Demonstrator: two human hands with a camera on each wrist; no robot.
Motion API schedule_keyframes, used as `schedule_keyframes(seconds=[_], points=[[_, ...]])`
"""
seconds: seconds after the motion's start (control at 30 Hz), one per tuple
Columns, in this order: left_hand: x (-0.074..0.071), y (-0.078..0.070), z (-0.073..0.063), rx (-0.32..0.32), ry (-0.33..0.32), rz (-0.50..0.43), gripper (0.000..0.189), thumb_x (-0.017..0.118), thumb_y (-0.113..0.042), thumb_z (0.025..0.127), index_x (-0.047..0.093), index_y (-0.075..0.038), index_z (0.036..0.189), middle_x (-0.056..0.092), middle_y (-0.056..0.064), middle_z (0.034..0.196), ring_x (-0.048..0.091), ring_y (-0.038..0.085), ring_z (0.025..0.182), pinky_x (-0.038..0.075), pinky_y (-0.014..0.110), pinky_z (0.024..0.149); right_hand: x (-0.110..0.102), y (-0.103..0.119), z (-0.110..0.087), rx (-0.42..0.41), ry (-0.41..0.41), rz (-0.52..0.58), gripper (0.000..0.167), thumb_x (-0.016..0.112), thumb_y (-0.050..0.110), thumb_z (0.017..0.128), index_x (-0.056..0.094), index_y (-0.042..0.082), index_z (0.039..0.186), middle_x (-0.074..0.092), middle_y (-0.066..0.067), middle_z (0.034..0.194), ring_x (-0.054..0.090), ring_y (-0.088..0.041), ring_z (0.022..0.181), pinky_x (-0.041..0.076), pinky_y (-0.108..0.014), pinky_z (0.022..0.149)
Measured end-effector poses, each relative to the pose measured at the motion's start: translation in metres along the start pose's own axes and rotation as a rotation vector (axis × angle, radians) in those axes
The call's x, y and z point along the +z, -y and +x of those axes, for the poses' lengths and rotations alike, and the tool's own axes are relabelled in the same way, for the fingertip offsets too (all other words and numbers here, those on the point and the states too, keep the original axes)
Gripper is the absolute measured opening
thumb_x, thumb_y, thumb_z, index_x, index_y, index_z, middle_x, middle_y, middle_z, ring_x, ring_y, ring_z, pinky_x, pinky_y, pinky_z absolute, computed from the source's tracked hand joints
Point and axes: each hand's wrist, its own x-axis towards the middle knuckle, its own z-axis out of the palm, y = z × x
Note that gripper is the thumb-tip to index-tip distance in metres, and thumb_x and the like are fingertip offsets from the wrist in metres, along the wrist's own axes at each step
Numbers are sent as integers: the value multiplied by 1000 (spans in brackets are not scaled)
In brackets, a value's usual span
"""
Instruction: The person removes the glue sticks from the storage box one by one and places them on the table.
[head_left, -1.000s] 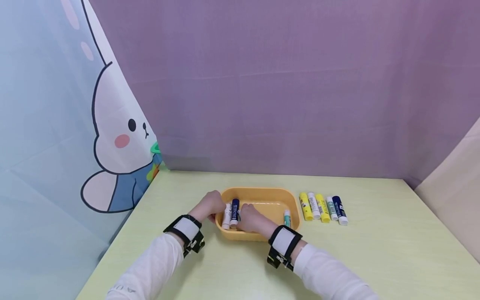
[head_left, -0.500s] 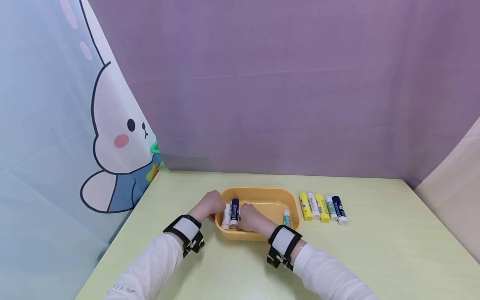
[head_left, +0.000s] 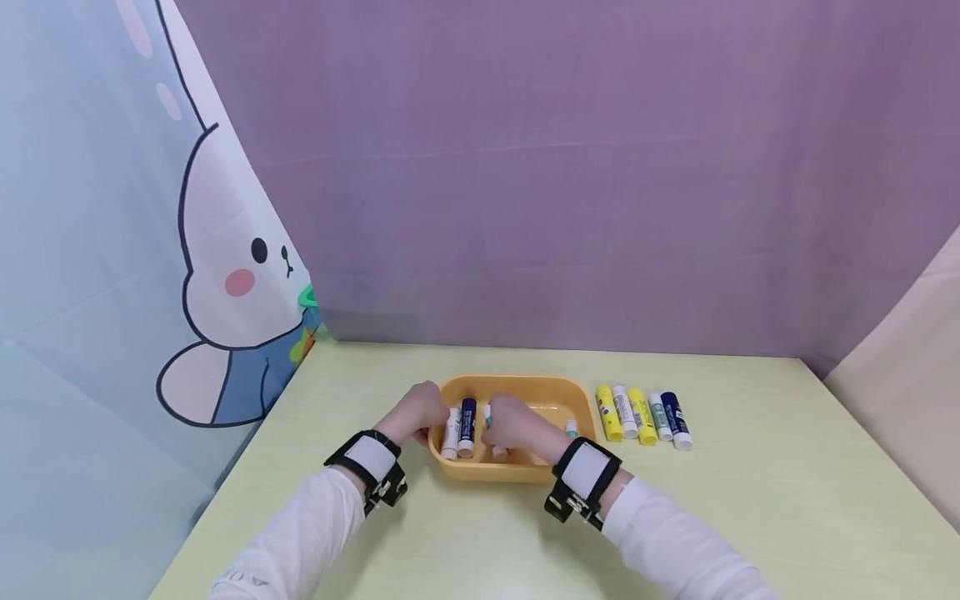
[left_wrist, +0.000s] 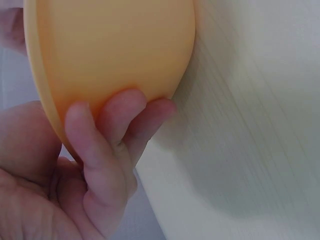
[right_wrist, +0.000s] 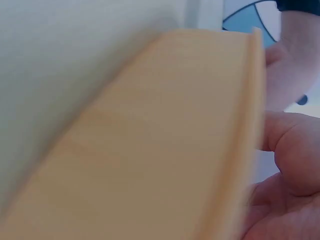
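**A:** Hands and load?

**B:** Your left hand (head_left: 425, 408) grips the tray (head_left: 495, 472) at its left end, fingers (left_wrist: 123, 112) against the outer wall. Your right hand (head_left: 519, 425) is inside, left of centre, over a partly covered stick (head_left: 500, 453); whether it pinches or merely touches, I cannot tell.

**A:** Good technique here?

**B:** Judgement: brace the tray firmly without lifting its rim. Work low with your right fingers, aligning that stick with the dark blue stick (head_left: 467, 427) and white stick (head_left: 452, 433) to its left; round tubes may roll if nudged.

**A:** Unclear items, near to far?

**B:** Your right wrist strap (head_left: 585, 469) hides most of the teal-capped stick (head_left: 572, 428). Your right fingertips are concealed; the right wrist view is blurred, mostly tray wall. Labels on the row of five sticks (head_left: 642, 417), right of the tray, are illegible. The far curtain (head_left: 600, 208) is cut off above.
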Motion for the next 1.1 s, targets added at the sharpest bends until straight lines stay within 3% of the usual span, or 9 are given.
schedule_keyframes(seconds=[0.3, 0.5, 0.67, 0.87, 1.1], points=[[0, 1, 1, -4, -4, -4, 22, 48, -3, 89, 53, 9, 107, 60, 15, 74, 62, 23, 46, 56, 31, 41, -41, 7, -13, 22, -42, 47, 52, 67, 2, 81, 46, -5, 127, 54, -13, 92, 59, -17, 65, 56, -24, 51], [1, 1, 1, -1, -8, -7, 19, 48, -3, 89, 53, 8, 104, 60, 15, 75, 62, 22, 46, 56, 32, 42, -77, -3, -25, -67, -124, -26, 61, 66, 2, 79, 41, -7, 134, 60, -15, 96, 61, -15, 63, 54, -23, 52], [2, 0, 1, 11, -11, -11, 17, 48, -2, 88, 54, 8, 100, 60, 15, 75, 62, 22, 46, 55, 31, 41, -110, -16, -37, -119, -190, -97, 60, 65, 5, 80, 41, -9, 134, 62, -17, 100, 60, -19, 75, 54, -24, 60], [2, -1, 2, 10, -14, -8, 16, 48, -1, 87, 53, 8, 99, 59, 15, 76, 62, 23, 46, 55, 31, 41, -145, -36, -52, -40, -225, -107, 59, 61, 7, 84, 38, -9, 136, 59, -21, 107, 61, -20, 73, 55, -25, 58], [3, -2, -1, 0, -17, 4, 19, 49, -2, 88, 53, 8, 103, 59, 15, 77, 62, 23, 47, 55, 31, 41, -172, -67, -71, 73, -252, -134, 58, 58, 8, 86, 36, -10, 137, 56, -26, 112, 61, -24, 79, 56, -26, 58]])
